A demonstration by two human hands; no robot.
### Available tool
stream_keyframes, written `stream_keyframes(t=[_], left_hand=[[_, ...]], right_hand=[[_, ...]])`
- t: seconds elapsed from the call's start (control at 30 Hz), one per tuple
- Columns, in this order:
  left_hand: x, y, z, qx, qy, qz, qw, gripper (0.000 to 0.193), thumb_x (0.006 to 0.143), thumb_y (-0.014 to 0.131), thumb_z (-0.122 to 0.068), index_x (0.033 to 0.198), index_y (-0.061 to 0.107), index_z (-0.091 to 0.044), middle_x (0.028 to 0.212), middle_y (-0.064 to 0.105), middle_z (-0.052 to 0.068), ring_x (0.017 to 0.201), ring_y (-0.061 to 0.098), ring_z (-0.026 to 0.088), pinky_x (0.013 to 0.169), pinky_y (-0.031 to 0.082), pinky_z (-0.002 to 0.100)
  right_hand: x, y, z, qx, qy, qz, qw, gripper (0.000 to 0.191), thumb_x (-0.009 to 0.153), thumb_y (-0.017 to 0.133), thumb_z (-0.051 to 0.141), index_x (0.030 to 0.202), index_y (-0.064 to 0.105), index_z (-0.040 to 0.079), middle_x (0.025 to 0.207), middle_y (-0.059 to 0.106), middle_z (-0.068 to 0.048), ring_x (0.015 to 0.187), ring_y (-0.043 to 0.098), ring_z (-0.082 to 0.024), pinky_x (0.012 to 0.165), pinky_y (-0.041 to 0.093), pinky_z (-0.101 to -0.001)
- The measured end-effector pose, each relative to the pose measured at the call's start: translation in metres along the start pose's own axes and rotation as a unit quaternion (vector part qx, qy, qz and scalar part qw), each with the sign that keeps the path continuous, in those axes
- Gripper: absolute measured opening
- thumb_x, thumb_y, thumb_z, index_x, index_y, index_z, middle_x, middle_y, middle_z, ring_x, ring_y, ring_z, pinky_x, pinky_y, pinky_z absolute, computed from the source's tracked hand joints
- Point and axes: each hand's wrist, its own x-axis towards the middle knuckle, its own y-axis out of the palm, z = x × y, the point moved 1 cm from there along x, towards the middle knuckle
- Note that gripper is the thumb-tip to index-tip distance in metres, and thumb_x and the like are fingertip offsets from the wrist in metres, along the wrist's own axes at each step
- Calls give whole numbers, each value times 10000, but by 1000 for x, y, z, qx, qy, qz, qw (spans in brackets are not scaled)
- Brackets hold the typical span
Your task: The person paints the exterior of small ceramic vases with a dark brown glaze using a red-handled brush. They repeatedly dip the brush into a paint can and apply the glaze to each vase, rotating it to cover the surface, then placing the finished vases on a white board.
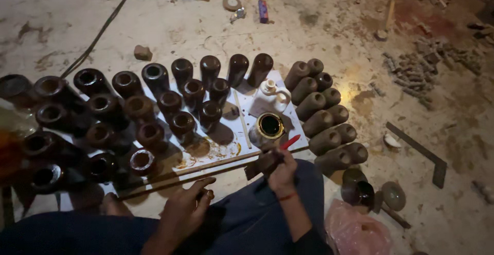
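Dusty floor (319, 33); right hand (282, 171) gripping brush (278, 151).

Pale, rough concrete floor (319, 33), stained brown and reddish in patches, dusty throughout. Dim overall, with a warm pool of light near the middle right. Thin black cable (100, 31) running diagonally across the upper left. Small brown stone chunk (143, 53) lying alone. Heap of grey wooden offcuts (417, 69) at the right. Flat dark metal L-shaped square (424, 154) further down, near the edge.
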Motion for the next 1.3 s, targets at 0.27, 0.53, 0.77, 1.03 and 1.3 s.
stream_keyframes(t=[0.27, 0.53, 0.77, 1.03, 1.3], left_hand=[[-2, 1, 0, 12, -37, 22, 999, 393, 885, 701, -289, 1276, 701, -258, 723, 738, 135, 655, 673, 320, 622, 521, 451], [-1, 5, 1, 28, 7, -11, 1000, 358, 878, 708, -260, 1236, 702, -240, 785, 750, 159, 738, 705, 356, 649, 544, 454], [3, -2, -9, 7, 24, -26, 999, 348, 886, 687, -235, 1230, 705, -191, 815, 775, 141, 731, 738, 330, 653, 557, 444], [7, -14, -32, 0, 27, -29, 999, 323, 889, 694, -231, 1201, 685, -148, 831, 792, 123, 716, 762, 278, 656, 586, 412], [-2, -33, -64, 44, 41, -57, 997, 330, 875, 694, -188, 1203, 704, -156, 830, 779, 132, 703, 742, 289, 641, 558, 421]], right_hand=[[-2, 1, 5, 2, -8, -4, 1000, 374, 972, 530, 306, 1072, 670, -26, 1040, 696, -153, 998, 665, -262, 914, 534, -382], [-3, 7, 11, 4, -32, -24, 999, 387, 1020, 484, 306, 1049, 686, -22, 987, 710, -146, 949, 671, -257, 892, 543, -372], [-5, 18, 15, -48, -49, -44, 997, 374, 1024, 480, 314, 1044, 695, 9, 962, 730, -149, 886, 689, -265, 770, 540, -375], [-19, 38, 22, -17, -45, -58, 997, 349, 1026, 503, 351, 1018, 697, 61, 935, 722, -89, 833, 695, -216, 695, 542, -344], [-46, 66, 36, -24, -52, -32, 998, 392, 1019, 513, 375, 980, 719, 43, 836, 737, -88, 722, 677, -208, 621, 512, -329]])
